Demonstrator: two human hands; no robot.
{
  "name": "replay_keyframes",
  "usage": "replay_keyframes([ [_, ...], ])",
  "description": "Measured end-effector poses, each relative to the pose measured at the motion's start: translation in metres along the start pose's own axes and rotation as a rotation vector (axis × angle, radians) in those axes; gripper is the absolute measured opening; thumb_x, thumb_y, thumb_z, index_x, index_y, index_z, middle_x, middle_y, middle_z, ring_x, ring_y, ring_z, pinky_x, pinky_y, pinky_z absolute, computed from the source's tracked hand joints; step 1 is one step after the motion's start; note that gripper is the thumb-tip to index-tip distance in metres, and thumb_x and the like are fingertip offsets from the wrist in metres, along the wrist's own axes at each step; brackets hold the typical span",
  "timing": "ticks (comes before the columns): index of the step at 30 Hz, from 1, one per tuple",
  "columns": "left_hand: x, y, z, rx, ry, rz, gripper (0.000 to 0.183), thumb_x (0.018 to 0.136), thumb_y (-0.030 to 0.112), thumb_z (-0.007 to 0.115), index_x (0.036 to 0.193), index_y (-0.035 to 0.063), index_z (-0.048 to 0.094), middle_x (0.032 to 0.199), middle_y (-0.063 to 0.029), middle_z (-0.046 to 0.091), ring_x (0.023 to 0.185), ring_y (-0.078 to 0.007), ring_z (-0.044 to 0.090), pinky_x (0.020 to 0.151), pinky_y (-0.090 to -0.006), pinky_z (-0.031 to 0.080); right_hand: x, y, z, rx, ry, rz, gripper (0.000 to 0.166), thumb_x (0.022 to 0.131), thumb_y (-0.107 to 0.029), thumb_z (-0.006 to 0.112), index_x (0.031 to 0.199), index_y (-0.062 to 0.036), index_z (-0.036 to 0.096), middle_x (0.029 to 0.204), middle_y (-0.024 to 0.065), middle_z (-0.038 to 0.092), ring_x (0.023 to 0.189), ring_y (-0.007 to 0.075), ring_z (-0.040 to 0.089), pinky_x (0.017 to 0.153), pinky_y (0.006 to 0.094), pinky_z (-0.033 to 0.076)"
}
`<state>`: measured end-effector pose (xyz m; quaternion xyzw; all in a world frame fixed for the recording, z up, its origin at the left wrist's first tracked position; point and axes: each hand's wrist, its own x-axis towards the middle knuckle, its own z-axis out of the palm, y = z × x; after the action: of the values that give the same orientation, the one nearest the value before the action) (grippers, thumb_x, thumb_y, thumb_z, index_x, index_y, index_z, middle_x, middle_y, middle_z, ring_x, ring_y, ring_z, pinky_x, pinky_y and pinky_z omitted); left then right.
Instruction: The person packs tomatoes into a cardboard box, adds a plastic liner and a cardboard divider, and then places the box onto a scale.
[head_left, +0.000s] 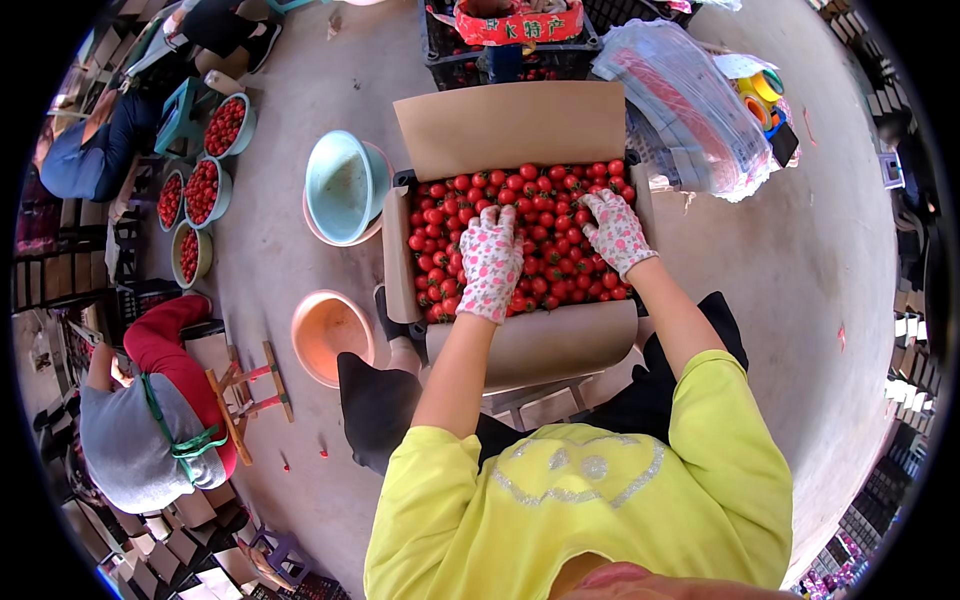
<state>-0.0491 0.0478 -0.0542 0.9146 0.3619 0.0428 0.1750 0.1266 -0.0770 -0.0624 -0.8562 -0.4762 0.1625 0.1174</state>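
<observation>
Small red tomatoes (559, 251), some with green stems, fill a crate lined with brown cardboard (517, 127) before me. Cardboard flaps stand up behind the tomatoes and fold outward over the near side. My left hand (491, 262), in a white glove with a pink print, rests palm down on the left-middle of the layer, fingers slightly bent. My right hand (616, 231), gloved alike, touches tomatoes near the right side with thumb and fingers apart. Neither hand shows a tomato in its grip, though both palms are hidden.
Left of the crate stand a light-blue basin (337, 187) and an orange basin (330, 337). Tomato-filled basins (202, 191), a wooden stool (251, 390) and seated people lie farther left. Beyond are a black crate (457, 71), plastic bags (682, 105) and tape rolls (761, 94).
</observation>
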Motion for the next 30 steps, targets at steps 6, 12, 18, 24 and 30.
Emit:
replay_keyframes([
  [6, 0.006, -0.007, 0.018, 0.168, 0.008, 0.183, 0.035, 0.081, 0.014, 0.058, 0.116, 0.0105, 0.058, 0.123, -0.0103, 0.055, 0.107, -0.0294, 0.053, 0.083, -0.0424, 0.044, -0.007, 0.001, 0.010, 0.079, -0.012, 0.000, 0.043, 0.078, -0.015, 0.066, 0.120, -0.0077, 0.056, 0.132, 0.0158, 0.049, 0.122, 0.0329, 0.047, 0.103, 0.0424, 0.039],
  [12, 0.002, -0.006, 0.012, -0.024, 0.097, 0.184, 0.037, 0.077, 0.011, 0.064, 0.113, 0.0091, 0.059, 0.113, -0.0112, 0.059, 0.103, -0.0315, 0.054, 0.084, -0.0432, 0.044, -0.007, -0.001, 0.005, 0.463, -0.001, 0.001, 0.034, 0.077, -0.004, 0.063, 0.111, -0.0057, 0.058, 0.120, 0.0126, 0.057, 0.115, 0.0290, 0.053, 0.098, 0.0370, 0.043],
  [18, -0.009, 0.000, 0.013, -0.259, 0.163, 0.267, 0.033, 0.078, 0.012, 0.066, 0.110, 0.0068, 0.059, 0.113, -0.0127, 0.060, 0.098, -0.0340, 0.057, 0.086, -0.0434, 0.045, -0.014, -0.020, -0.021, 0.890, -0.003, 0.101, 0.036, 0.078, 0.000, 0.064, 0.113, -0.0065, 0.059, 0.111, 0.0060, 0.062, 0.106, 0.0180, 0.058, 0.094, 0.0311, 0.044],
  [24, -0.030, 0.012, -0.037, -0.326, 0.115, 0.251, 0.035, 0.082, 0.013, 0.063, 0.116, 0.0059, 0.056, 0.120, -0.0137, 0.057, 0.104, -0.0329, 0.055, 0.088, -0.0419, 0.044, 0.001, 0.002, -0.022, 1.750, -0.030, 0.543, 0.022, 0.086, -0.001, 0.056, 0.108, 0.0012, 0.056, 0.104, 0.0100, 0.061, 0.098, 0.0193, 0.061, 0.081, 0.0260, 0.052],
  [30, -0.060, 0.010, -0.067, -0.442, 0.110, 0.234, 0.028, 0.081, 0.008, 0.064, 0.109, 0.0049, 0.060, 0.111, -0.0163, 0.061, 0.102, -0.0342, 0.058, 0.087, -0.0413, 0.047, 0.120, 0.011, -0.079, 1.918, 0.208, 0.323, 0.022, 0.089, -0.008, 0.055, 0.109, 0.0014, 0.056, 0.099, 0.0111, 0.062, 0.097, 0.0223, 0.061, 0.083, 0.0317, 0.054],
])
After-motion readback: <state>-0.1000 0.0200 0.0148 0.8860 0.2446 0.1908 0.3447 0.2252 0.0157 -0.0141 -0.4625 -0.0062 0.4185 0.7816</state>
